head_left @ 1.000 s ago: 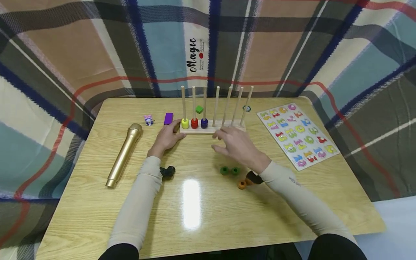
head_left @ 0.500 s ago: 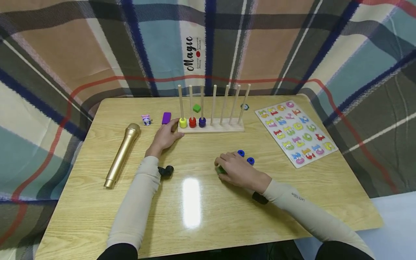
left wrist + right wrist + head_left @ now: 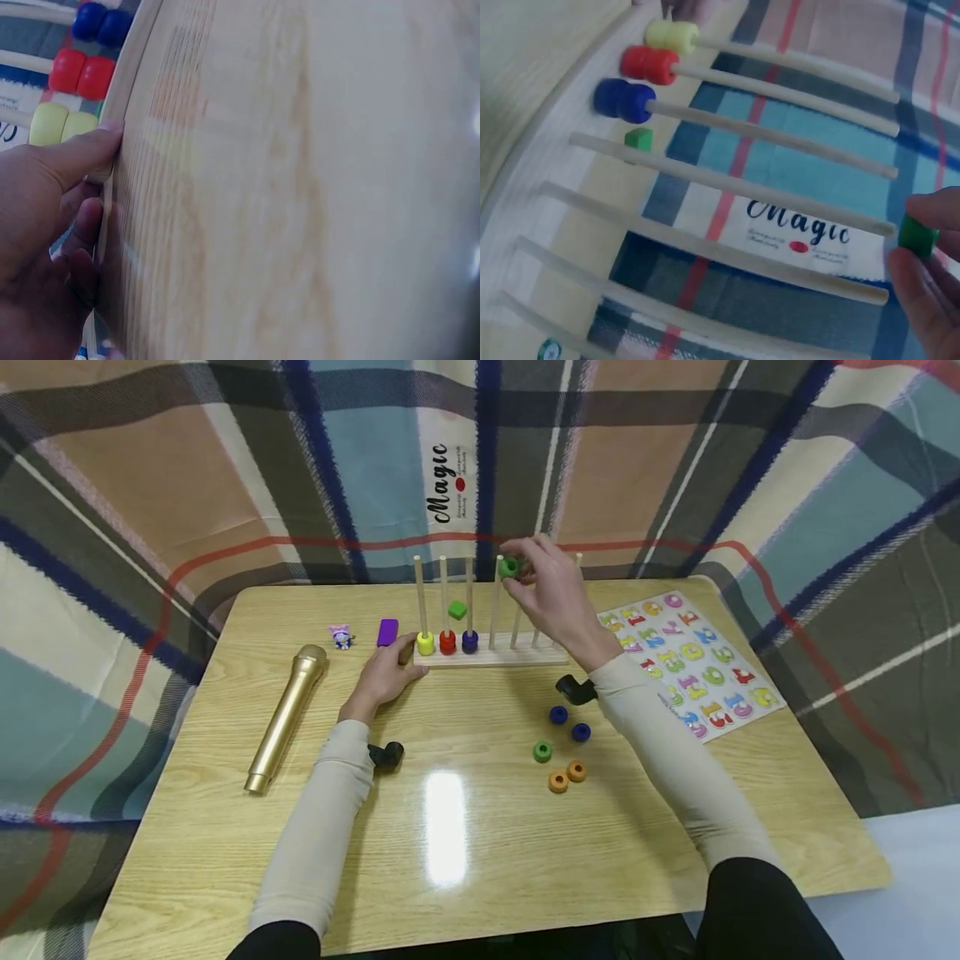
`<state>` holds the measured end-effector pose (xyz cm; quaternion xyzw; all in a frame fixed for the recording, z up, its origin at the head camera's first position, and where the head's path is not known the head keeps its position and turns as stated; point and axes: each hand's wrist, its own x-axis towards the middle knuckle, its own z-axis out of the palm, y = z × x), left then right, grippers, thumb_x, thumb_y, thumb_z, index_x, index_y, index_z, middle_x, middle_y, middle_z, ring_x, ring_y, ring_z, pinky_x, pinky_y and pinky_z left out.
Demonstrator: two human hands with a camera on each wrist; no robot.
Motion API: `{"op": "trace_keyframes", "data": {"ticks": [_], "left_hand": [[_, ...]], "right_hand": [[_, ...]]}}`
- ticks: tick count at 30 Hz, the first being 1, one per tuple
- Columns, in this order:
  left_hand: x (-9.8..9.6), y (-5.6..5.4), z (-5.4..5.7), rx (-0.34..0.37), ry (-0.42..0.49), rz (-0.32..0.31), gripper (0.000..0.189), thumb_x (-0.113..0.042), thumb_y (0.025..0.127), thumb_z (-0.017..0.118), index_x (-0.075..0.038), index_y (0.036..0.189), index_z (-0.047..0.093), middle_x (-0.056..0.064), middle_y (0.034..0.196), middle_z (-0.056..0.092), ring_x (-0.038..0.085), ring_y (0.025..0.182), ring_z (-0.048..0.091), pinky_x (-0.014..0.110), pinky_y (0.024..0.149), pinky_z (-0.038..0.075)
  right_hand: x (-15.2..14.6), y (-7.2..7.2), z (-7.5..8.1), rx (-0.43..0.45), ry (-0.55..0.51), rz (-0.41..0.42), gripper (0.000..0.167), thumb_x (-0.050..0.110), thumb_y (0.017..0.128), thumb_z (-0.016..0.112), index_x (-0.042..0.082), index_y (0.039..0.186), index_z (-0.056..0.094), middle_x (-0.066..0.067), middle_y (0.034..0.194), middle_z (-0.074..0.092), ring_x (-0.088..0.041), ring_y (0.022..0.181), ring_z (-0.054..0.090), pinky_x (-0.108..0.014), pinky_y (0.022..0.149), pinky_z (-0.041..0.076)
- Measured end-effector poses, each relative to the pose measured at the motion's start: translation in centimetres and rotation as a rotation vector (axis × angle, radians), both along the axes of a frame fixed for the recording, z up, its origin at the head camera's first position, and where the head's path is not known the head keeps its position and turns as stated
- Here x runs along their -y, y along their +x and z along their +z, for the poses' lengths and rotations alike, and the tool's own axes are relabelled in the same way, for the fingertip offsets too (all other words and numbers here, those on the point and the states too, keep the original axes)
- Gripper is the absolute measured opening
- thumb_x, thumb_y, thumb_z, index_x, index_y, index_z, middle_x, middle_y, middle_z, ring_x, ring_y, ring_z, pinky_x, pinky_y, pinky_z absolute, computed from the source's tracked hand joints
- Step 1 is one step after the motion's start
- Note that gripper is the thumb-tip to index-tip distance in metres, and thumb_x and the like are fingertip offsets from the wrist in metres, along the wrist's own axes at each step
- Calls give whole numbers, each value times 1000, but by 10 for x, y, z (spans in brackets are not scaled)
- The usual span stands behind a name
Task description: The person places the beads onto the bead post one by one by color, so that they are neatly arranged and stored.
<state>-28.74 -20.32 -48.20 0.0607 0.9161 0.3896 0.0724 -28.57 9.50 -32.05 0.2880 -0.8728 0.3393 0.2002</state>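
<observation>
A wooden bead stacker [image 3: 491, 657] with a row of upright pegs stands at the back of the table. Yellow beads [image 3: 425, 644], red beads [image 3: 447, 642] and dark blue beads [image 3: 470, 642] sit on its first three pegs from the left, two on each in the wrist views. My left hand [image 3: 384, 678] holds the left end of the base, thumb on the front edge. Between right thumb and fingers I pinch a green bead [image 3: 918, 234] right at the tip of the fourth peg [image 3: 739, 186]. That right hand [image 3: 551, 589] overlaps the right-hand pegs in the head view.
Loose on the table lie another green bead [image 3: 542, 752], two blue beads [image 3: 558, 715] and two orange beads [image 3: 558, 782]. A gold microphone [image 3: 287, 718], small figurine [image 3: 341, 637] and purple block [image 3: 387, 632] are left; a green block [image 3: 457, 610] behind; a number board [image 3: 705, 668] right.
My right hand went from the stacker down to the loose green beads, took one, and raised it to the fourth peg's tip. My left hand stayed on the base.
</observation>
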Motion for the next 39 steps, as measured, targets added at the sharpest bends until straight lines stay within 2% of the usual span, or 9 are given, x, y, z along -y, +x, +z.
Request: {"op": "trace_keyframes", "data": {"ticks": [3,7,16,22,27,31,35,37,39], "left_hand": [[0,0,0,2,2,-2,74,-23,104,72,-10,168,35,30,134,60,45,131,54,61,116,39],[0,1,1,-6,0,-3,74,-24,104,72,-9,167,36,30,132,61,44,129,55,61,115,40],[-3,2,2,-20,-36,-3,74,-26,103,73,-9,166,38,32,132,63,47,132,56,62,116,39],[-3,3,3,-28,-31,3,74,-24,103,73,-8,166,38,30,124,64,44,124,57,61,114,41],[-1,4,3,-22,-27,10,75,-24,103,73,-9,167,37,30,125,64,44,126,57,61,116,39],[3,5,3,-22,-26,11,74,-24,104,72,-9,167,37,28,122,63,42,121,57,61,114,41],[4,5,3,-26,-26,24,73,-23,104,73,-8,166,38,28,123,62,42,122,56,61,114,40],[2,3,3,-23,-24,20,73,-23,103,73,-9,166,38,27,124,62,41,123,55,61,114,40],[-1,1,3,-18,-20,4,73,-25,104,73,-10,167,38,25,123,61,40,120,55,60,112,41]], "right_hand": [[7,-11,4,-6,1,-21,25,0,99,72,-5,124,71,-19,116,66,-28,95,71,-36,84,60],[12,-16,5,8,25,-53,24,2,100,71,-3,123,73,-18,118,67,-28,96,70,-36,85,60],[18,-19,9,162,98,-94,34,3,102,68,-3,135,70,-19,130,66,-26,99,70,-34,85,60],[17,-19,6,134,121,-82,33,3,100,70,-3,133,71,-21,126,70,-29,99,70,-37,85,60],[17,-16,2,120,116,-77,38,7,102,69,0,138,67,-19,135,68,-25,81,64,-36,77,55],[14,-6,-1,19,83,-67,36,11,103,67,2,138,66,-16,140,63,-23,76,59,-36,73,52],[6,18,-10,-75,95,-61,31,12,103,68,3,133,70,-15,128,65,-21,64,52,-35,56,44],[-1,33,-19,-63,152,-57,26,14,102,69,3,126,73,-14,117,69,-19,60,50,-34,51,40],[-10,49,-30,1,249,-50,23,18,102,71,4,119,75,-12,106,72,-18,58,52,-32,48,40]]}}
